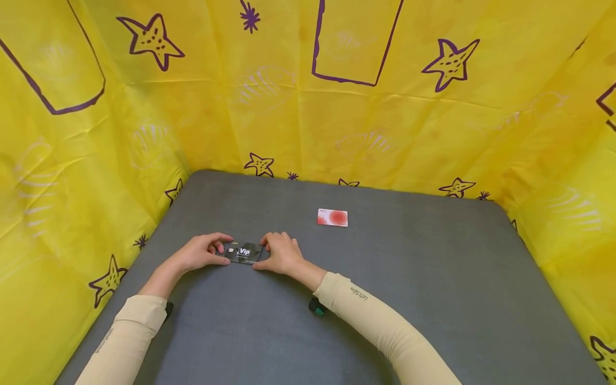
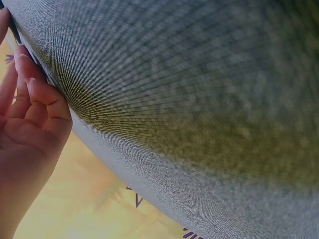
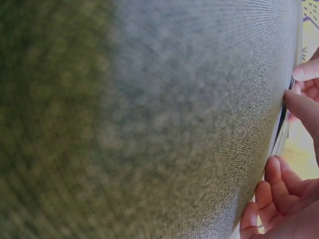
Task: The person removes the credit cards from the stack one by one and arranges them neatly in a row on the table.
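A black card [image 1: 244, 252] printed with "Vip" in white lies close over the grey tabletop, left of the middle in the head view. My left hand [image 1: 204, 251] pinches its left end, thumb along the near edge and fingers at the far edge. From the other side, my right hand [image 1: 281, 254] grips the right end between thumb and bent fingers. Only the card's thin dark edge [image 3: 282, 117] shows in the right wrist view. The left wrist view has my left hand [image 2: 35, 122] at its left border, fingers bent.
A white card with red circles [image 1: 332, 217] lies farther back, to the right of my hands. Grey cloth covers the table [image 1: 409, 278]. Yellow curtains [image 1: 298, 117] with purple starfish drawings enclose its back and sides.
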`<action>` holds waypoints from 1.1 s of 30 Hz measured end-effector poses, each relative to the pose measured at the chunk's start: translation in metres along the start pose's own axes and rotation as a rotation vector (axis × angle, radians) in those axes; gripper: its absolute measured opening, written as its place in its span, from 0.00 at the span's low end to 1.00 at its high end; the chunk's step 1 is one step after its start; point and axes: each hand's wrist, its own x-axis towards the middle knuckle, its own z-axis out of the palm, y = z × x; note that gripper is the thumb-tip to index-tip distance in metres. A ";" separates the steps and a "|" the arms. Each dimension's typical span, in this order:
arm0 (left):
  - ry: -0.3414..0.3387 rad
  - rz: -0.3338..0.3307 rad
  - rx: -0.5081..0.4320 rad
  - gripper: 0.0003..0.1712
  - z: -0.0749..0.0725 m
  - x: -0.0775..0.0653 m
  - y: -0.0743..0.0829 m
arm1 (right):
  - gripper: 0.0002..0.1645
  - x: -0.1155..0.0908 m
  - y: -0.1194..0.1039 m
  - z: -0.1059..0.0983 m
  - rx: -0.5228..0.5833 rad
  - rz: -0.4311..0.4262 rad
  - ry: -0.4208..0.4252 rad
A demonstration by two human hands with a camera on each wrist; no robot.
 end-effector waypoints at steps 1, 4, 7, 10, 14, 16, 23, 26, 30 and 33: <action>0.000 -0.004 -0.004 0.33 0.000 0.000 0.000 | 0.34 0.000 0.000 0.000 0.000 0.000 -0.001; -0.001 -0.008 -0.012 0.33 0.000 0.000 -0.001 | 0.34 0.000 0.000 0.000 0.003 0.003 -0.002; -0.003 -0.011 -0.017 0.33 0.000 0.001 -0.001 | 0.34 0.000 0.000 0.000 0.006 0.003 -0.002; -0.005 -0.015 -0.019 0.33 0.000 0.001 -0.002 | 0.34 0.000 0.000 -0.001 0.005 0.002 -0.001; -0.007 -0.009 -0.025 0.33 0.000 0.001 -0.001 | 0.34 0.000 0.001 0.000 0.003 -0.002 0.001; -0.010 -0.008 -0.028 0.33 0.000 0.001 0.000 | 0.34 0.000 0.001 0.000 0.006 -0.005 0.001; -0.005 -0.013 -0.011 0.32 0.000 -0.001 0.004 | 0.34 -0.001 0.002 -0.001 0.022 -0.015 0.007; 0.007 0.015 0.005 0.30 0.001 -0.001 0.006 | 0.34 -0.003 0.003 -0.001 0.026 -0.023 0.013; 0.028 0.057 0.026 0.29 0.004 -0.004 0.008 | 0.33 -0.006 0.005 -0.001 0.033 -0.048 0.007; 0.045 0.081 0.047 0.29 0.005 -0.005 0.010 | 0.33 -0.008 0.007 -0.001 0.044 -0.062 0.011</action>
